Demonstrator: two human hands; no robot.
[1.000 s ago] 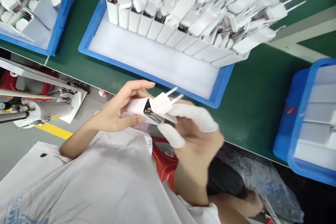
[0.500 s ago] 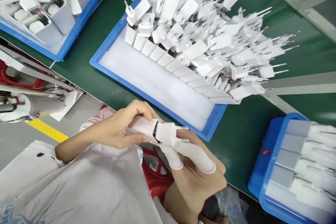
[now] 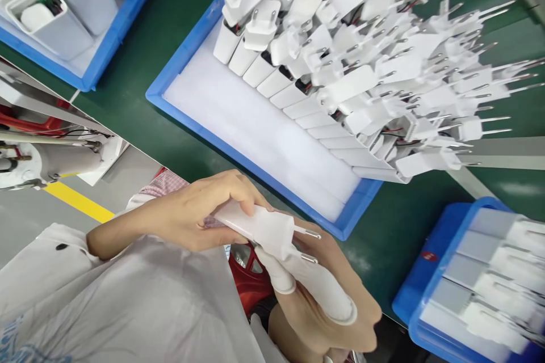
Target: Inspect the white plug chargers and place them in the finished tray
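The person's left hand is wrapped round the body of a white plug adapter, the thumb pressing along its near side and the bent fingers over its far side. From the right, the right hand meets it at the plug end, with thumb and forefinger, both in white covers, gripping that end. I can't make out exactly where the other fingers of that hand touch. The adapter lies between the two hands, in front of the white smock and just off the near edge of the green table, its two metal prongs pointing right. Its plug end sits in line with the body, though I can't tell whether the seam is fully closed.

Beyond the hands, a blue tray stands on the table; its near part shows bare white lining, while the far part is packed with adapters, their prongs jutting out at all angles. Over on the far left is another tray, holding open housings with red and green wires inside. On the right there's a blue bin of white and grey pieces, and below the hands I see part of a red stool
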